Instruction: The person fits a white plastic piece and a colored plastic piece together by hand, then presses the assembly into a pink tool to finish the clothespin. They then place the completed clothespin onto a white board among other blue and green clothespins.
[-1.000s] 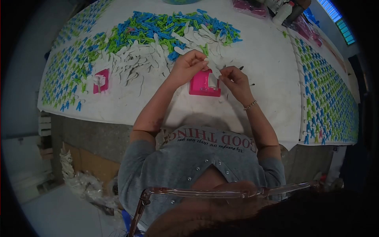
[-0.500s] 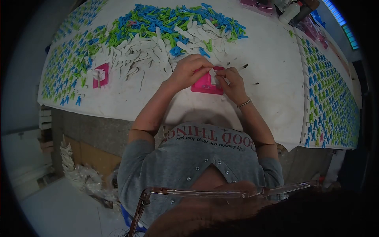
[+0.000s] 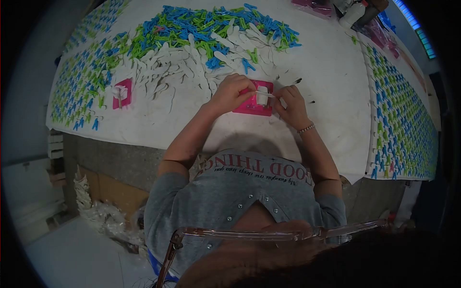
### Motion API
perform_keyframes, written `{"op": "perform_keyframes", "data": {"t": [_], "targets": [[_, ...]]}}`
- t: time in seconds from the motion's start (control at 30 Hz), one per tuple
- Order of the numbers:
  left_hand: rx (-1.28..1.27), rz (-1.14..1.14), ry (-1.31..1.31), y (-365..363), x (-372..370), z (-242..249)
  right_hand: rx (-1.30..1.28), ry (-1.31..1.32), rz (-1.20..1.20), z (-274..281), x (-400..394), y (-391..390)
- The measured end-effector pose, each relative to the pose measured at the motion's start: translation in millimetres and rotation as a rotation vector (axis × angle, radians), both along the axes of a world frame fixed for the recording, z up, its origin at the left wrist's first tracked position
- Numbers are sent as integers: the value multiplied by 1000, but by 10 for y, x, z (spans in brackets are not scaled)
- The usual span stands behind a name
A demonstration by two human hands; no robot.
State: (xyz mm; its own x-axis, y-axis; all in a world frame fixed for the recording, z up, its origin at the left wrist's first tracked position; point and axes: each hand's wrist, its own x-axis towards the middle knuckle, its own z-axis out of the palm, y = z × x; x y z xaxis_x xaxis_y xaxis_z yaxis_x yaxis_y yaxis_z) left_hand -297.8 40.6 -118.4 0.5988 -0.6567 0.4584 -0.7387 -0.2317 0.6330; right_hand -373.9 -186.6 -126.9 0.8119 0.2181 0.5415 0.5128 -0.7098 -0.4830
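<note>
A pink plate lies on the table in front of me, with a white block on it. My left hand is at the plate's left side, fingers pinched. From the right, my right hand pinches too, just past the plate's right edge. Stretched between the two hands, over the white block, is a thin white strip. Its exact kind is too small to make out.
Behind my hands lies a heap of blue and green clothespin-like clips, with flat white strips in front. Another pink plate with white pieces sits left. Rows of clips cover the right side. A white bottle stands at the back right.
My hands have moved apart, the right one to the right and slightly down. The white strip now shows between them, and more of the block on the pink plate is visible.
</note>
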Motion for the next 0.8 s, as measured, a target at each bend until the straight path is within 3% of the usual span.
{"op": "perform_keyframes", "data": {"t": [0.37, 0.43, 0.47, 0.53, 0.63, 0.73, 0.8], "targets": [[23, -62, -40, -232, -19, 57, 10, -25, -37, 401, 20, -10], [11, -31, -70, -293, -27, 36, 296, 143, 10, 439, 29, 47], [8, -30, -77, -305, -37, 25, 292, 136, 12, 420, 43, 72], [-43, 12, 83, -309, -70, 17, 606, 284, 81, 302, 76, 126], [-199, 47, 244, -271, -143, -6, 648, 442, 81, 154, 56, 209], [-183, 33, 309, -225, -154, -33, 710, 452, 88, -15, 114, 254], [-195, 42, 214, -188, -111, 38, 667, 449, 82, 41, 99, 279]]}}
